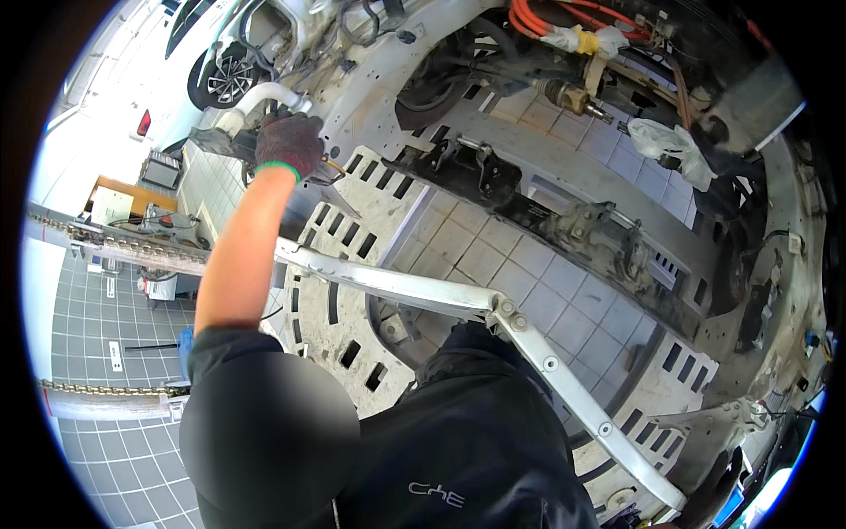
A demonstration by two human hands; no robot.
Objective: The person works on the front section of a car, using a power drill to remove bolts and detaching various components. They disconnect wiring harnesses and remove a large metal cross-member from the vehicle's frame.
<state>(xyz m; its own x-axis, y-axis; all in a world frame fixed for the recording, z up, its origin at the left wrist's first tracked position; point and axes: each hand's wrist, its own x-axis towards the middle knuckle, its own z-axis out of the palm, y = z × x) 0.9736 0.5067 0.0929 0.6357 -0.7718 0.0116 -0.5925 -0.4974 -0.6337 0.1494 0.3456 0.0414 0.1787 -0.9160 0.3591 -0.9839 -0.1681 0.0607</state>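
My left hand (290,145), in a dark knit glove with a green cuff, reaches to the far left of a stripped car front. Its fingers curl by the end of a white bent pipe (264,95), and whatever they hold is hidden behind the glove. Beside the wrist a thin yellow piece (334,167) sticks out. A bent silver crossbar (397,286) with bolts runs across in front of my black jacket. My right hand does not show.
Beyond the bar lie a perforated metal platform (345,348), a dark crossmember (529,216) and a drive shaft (564,95). Orange cables (577,16) hang at the far right. Chains (106,388) stretch along the left, and a white car (189,106) stands behind.
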